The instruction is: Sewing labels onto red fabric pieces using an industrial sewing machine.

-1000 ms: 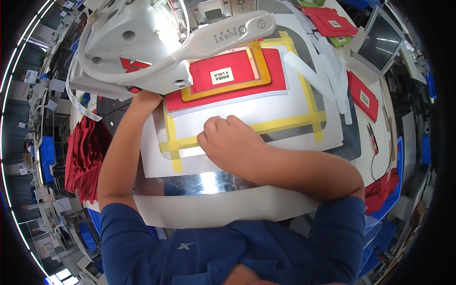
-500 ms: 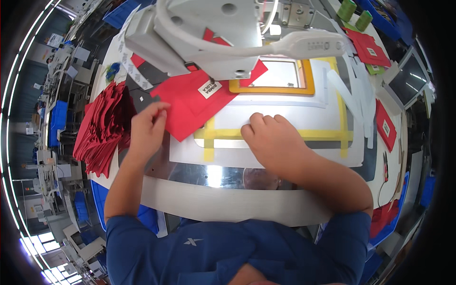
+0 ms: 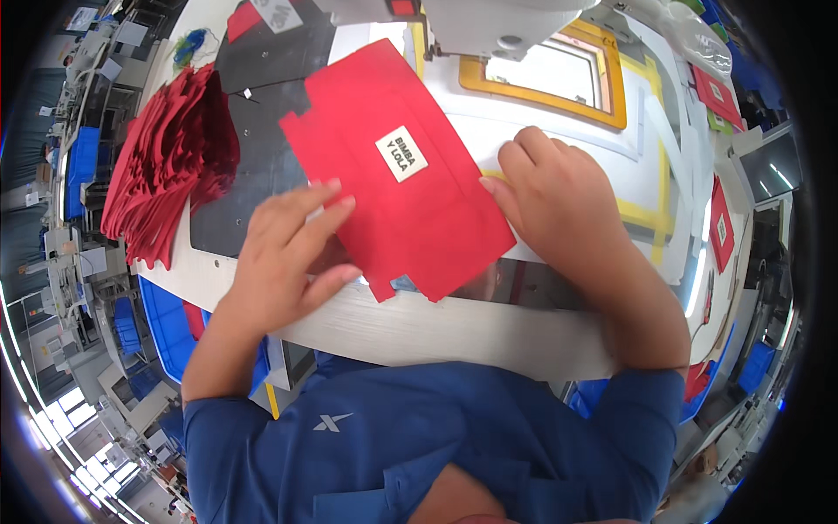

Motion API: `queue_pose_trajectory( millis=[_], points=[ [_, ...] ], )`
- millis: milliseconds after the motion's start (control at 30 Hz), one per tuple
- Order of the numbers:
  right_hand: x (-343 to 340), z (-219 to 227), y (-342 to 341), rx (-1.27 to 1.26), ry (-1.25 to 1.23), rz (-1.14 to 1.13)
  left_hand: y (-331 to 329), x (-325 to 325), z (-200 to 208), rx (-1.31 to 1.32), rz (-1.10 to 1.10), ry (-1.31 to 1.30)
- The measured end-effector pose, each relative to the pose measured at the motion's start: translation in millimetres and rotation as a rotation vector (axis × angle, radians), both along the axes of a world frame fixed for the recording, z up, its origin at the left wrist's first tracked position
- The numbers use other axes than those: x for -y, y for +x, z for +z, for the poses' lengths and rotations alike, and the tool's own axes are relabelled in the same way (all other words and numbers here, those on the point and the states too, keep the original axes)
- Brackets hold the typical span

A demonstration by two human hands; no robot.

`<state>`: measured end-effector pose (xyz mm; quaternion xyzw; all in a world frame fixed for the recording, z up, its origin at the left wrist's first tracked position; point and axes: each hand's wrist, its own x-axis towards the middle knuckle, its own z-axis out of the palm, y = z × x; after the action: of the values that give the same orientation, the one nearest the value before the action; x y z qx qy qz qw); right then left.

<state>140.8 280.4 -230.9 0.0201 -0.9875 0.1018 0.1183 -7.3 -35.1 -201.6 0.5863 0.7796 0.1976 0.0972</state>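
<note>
A flat red fabric piece (image 3: 388,210) with notched ends and a pale printed label (image 3: 401,154) lies aslant in front of me, between my hands. My left hand (image 3: 288,249) is open, fingers spread and thumb apart, with its fingertips over the piece's left edge. At the opposite edge, my right hand (image 3: 559,188) is closed, fingers curled, its thumb tip on the red fabric. What lies under those curled fingers is hidden. Beyond the piece, the white head of a sewing machine (image 3: 515,22) stands over the work surface.
A thick stack of red fabric pieces (image 3: 179,162) sits at the left. A yellow-orange frame (image 3: 624,83) lies on a white sheet with yellow tape (image 3: 642,218) at the right. Farther right are more labelled red pieces (image 3: 721,227) and a screen (image 3: 772,179). Blue bins (image 3: 166,319) flank the table.
The red fabric piece has come out from under the machine head, toward me, and turned. My left hand has spread its fingers; my right has moved right to the piece's edge. The view has shifted.
</note>
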Motion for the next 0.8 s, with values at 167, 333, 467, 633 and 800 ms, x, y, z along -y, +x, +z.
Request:
queue_pose_trajectory(
  millis=[167, 333, 467, 633, 800],
  points=[
    [0.5, 10.2, 7.5, 0.113, -0.07, -0.03, 14.9, -0.9, -20.7, -0.203, 0.02, -0.17],
    [-15.3, 15.1, 7.4, 0.249, -0.171, -0.029, 55.7, 17.7, -23.1, -0.214, -0.032, -0.141],
    [-25.7, 20.3, 6.9, 0.319, -0.222, -0.024, 65.6, 23.9, -33.8, -0.262, -0.133, -0.008],
    [-28.0, 18.0, 4.0, 0.31, -0.249, -0.002, 61.5, 20.3, -37.8, -0.272, -0.111, 0.08],
    [-29.3, 15.4, 0.3, 0.328, -0.375, -0.059, 47.5, 13.6, -36.4, -0.297, -0.165, 0.14]
  ],
)
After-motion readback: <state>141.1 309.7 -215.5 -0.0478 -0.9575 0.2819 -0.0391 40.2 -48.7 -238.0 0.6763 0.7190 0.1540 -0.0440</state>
